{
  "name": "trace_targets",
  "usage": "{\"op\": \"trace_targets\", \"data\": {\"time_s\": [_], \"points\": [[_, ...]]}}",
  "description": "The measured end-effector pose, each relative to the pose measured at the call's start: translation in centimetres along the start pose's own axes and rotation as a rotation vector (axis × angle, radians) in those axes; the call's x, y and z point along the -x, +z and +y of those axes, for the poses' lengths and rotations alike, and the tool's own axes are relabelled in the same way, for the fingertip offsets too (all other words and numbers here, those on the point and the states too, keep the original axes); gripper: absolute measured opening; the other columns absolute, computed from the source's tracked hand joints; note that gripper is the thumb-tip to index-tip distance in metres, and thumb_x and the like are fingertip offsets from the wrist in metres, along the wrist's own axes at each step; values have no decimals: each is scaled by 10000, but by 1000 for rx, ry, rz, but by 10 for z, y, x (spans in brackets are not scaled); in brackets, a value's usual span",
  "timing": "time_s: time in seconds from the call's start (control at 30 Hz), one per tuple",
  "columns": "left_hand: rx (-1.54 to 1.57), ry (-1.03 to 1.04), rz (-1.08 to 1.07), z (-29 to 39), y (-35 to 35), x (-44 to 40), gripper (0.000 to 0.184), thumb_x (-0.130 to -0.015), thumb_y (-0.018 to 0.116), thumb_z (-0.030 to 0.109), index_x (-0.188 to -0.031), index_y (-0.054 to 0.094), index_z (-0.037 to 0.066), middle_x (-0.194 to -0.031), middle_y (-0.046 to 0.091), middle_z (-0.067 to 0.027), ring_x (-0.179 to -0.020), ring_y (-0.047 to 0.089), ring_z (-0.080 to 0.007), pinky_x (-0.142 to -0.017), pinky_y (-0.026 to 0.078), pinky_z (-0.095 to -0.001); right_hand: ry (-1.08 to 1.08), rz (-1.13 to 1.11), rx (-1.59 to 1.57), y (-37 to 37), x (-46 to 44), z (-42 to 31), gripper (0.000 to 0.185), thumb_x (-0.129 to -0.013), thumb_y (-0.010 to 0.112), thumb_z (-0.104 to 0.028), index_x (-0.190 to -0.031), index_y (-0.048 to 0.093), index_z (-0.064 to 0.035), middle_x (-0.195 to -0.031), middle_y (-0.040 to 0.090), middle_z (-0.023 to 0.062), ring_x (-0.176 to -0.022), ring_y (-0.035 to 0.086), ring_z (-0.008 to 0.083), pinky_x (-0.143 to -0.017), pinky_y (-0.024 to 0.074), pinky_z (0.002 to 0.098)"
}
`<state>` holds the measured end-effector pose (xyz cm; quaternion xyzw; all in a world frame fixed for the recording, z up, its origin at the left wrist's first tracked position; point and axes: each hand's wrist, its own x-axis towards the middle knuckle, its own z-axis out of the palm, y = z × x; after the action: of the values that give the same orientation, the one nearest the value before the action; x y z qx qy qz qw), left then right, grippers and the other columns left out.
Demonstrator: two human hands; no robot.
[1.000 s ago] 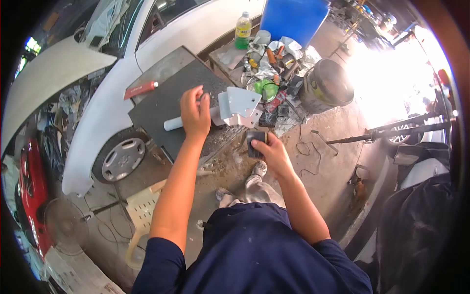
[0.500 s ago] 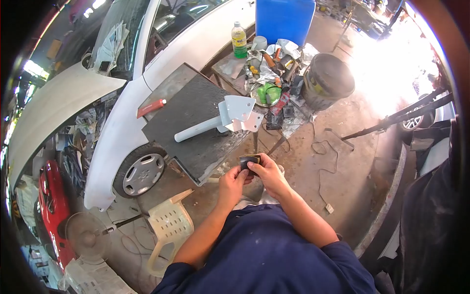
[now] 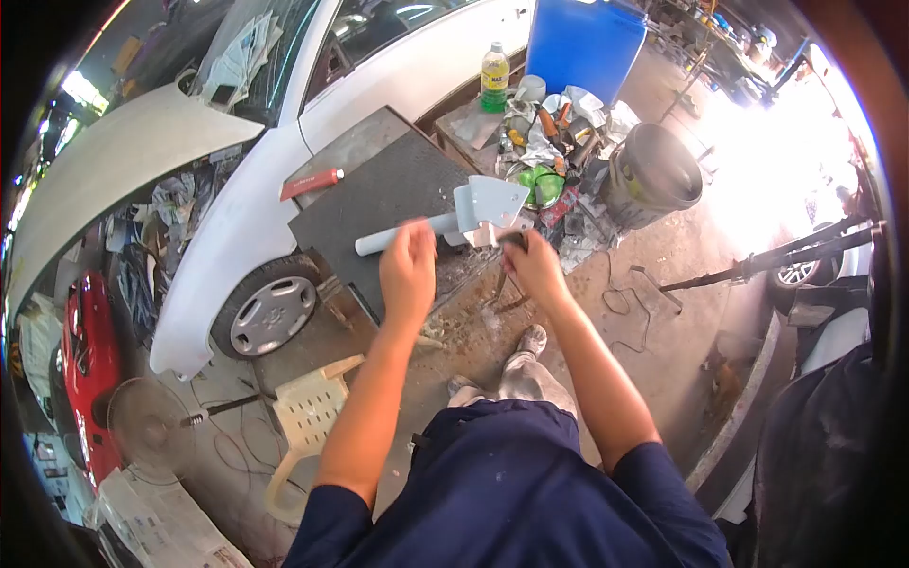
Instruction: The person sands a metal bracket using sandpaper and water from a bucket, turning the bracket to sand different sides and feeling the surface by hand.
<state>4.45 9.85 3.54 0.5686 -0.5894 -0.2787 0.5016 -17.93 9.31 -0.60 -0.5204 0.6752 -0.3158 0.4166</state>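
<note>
A light grey metal bracket [image 3: 485, 204] with a round tube lies on a dark board-topped stand [image 3: 383, 194]. My left hand [image 3: 409, 275] is over the tube, its fingers stretched out and slightly blurred; whether they touch the tube I cannot tell. In my right hand [image 3: 538, 268], pinched between thumb and fingers, is a small dark folded piece of sandpaper [image 3: 512, 240], close to the bracket's plate end. A red tube-like item [image 3: 312, 183] rests on the far left of the stand.
A white car [image 3: 222, 232] stands on the left. Behind the stand are a green-liquid bottle [image 3: 494, 80], cluttered tools and paper [image 3: 544, 133], a blue container [image 3: 582, 47] and a bucket [image 3: 653, 175]. A plastic chair [image 3: 308, 417] and a fan [image 3: 151, 426] are lower left.
Both hands have moved forward from near my body to the bracket and separated. The sandpaper, earlier between both hands, is now in the right hand only. The view has shifted slightly.
</note>
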Motion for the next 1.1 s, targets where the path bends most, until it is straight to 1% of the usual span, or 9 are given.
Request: {"op": "trace_targets", "data": {"time_s": [0.03, 0.1, 0.2, 0.3, 0.4, 0.73, 0.83, 0.97, 1.1], "points": [[-96, 202, 126, -7, 6, -25, 205, -1055, 622, 189, -1137, 678, 9, -935, 741, -136, -878, 725, -299, -810, 561, -400, -87, 120, 178, -1, -5, -16, 365, -972, 683, -346, -1142, 648, -25, -993, 752, 177, -938, 725, 372, -836, 531, 481], [-215, 326, 106, -19, 21, -68, 211, -1059, 585, 217, -1093, 680, 32, -952, 740, -167, -915, 703, -401, -829, 552, -456, -82, 9, 264, -2, -32, -25, 434, -959, 667, -391, -1225, 662, -48, -1096, 760, 185, -1080, 708, 398, -895, 537, 480], [-323, 131, -101, -33, 47, -95, 315, -1084, 491, 300, -1041, 679, 51, -963, 751, -183, -929, 713, -423, -830, 553, -515, -93, -18, 475, 12, -63, -28, 510, -938, 646, -455, -1324, 667, -122, -1219, 743, 177, -1169, 691, 392, -940, 548, 473], [-630, -30, -236, -34, 58, -86, 414, -1090, 407, 379, -1029, 686, 79, -947, 759, -186, -912, 730, -424, -821, 558, -548, -68, 82, 465, 21, -72, -30, 483, -937, 642, -453, -1308, 680, -146, -1235, 738, 168, -1164, 691, 388, -936, 551, 476], [-653, -4, -248, -40, 58, -90, 437, -1087, 387, 402, -1034, 692, 94, -915, 764, -181, -882, 739, -422, -805, 566, -557, -240, 9, 587, 22, -92, -13, 469, -938, 635, -452, -1284, 694, -141, -1227, 740, 162, -1157, 692, 385, -937, 551, 477], [-592, -89, -284, -34, 56, -90, 415, -1073, 393, 408, -1032, 678, 110, -955, 754, -201, -932, 716, -446, -832, 540, -572, -24, 3, 600, 19, -70, -34, 354, -894, 700, -337, -1146, 737, -90, -1113, 757, 195, -1049, 722, 385, -875, 556, 488], [-582, -103, -271, -33, 56, -95, 409, -1073, 398, 406, -1024, 674, 108, -948, 752, -201, -937, 715, -445, -833, 537, -574, -163, 140, 649, 27, -38, -24, 298, -878, 690, -302, -1076, 747, -87, -1025, 770, 177, -1005, 733, 382, -830, 569, 480], [-598, -86, -281, -38, 59, -92, 401, -1074, 399, 403, -1031, 671, 112, -946, 752, -196, -935, 716, -440, -828, 540, -568, -147, 80, 646, 22, -65, -29, 392, -913, 657, -301, -1256, 686, -115, -1127, 753, 192, -1060, 712, 407, -886, 554, 505], [-611, -117, -284, -35, 58, -93, 402, -1079, 394, 408, -1047, 669, 116, -942, 753, -192, -933, 720, -433, -833, 543, -560, -104, 177, 589, 29, -49, -40, 348, -907, 634, -301, -1168, 724, -89, -1128, 752, 208, -1069, 709, 424, -882, 560, 498]]}}
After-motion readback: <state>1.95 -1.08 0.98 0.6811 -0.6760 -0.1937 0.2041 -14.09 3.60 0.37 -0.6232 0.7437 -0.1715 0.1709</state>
